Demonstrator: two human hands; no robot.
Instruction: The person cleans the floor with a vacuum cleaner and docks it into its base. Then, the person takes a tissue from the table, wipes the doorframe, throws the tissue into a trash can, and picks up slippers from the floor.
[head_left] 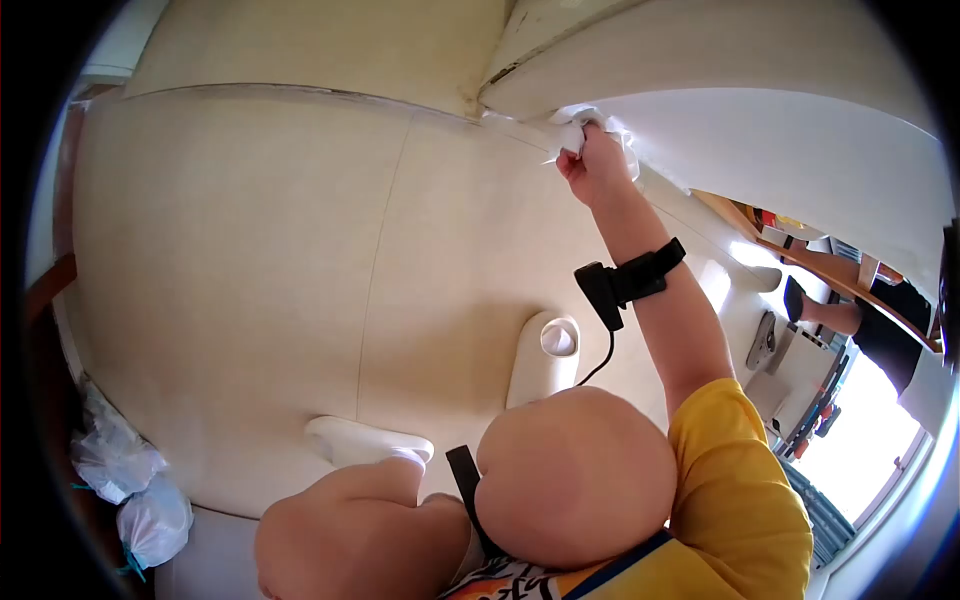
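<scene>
My right hand (597, 168) reaches far forward, its fingers closed round a crumpled white wipe (573, 138). The wipe is pressed at the corner where the pale floor (270, 250) meets the foot of a white panel (780, 135). Some of its white sheet spreads out beyond my fingers. My left hand is not in view. Below the reaching arm are my bent knees (575, 475) and white slippers (375, 436). A black strap with a small device (625, 283) and a cable sits on my right forearm.
White plastic bags (155, 520) tied with green lie at the lower left. On the right, another person's leg (832, 317) and dark shoe show beyond a wooden-edged shelf (850, 275). A bathroom scale (763, 338) rests near a bright window or doorway (865, 430).
</scene>
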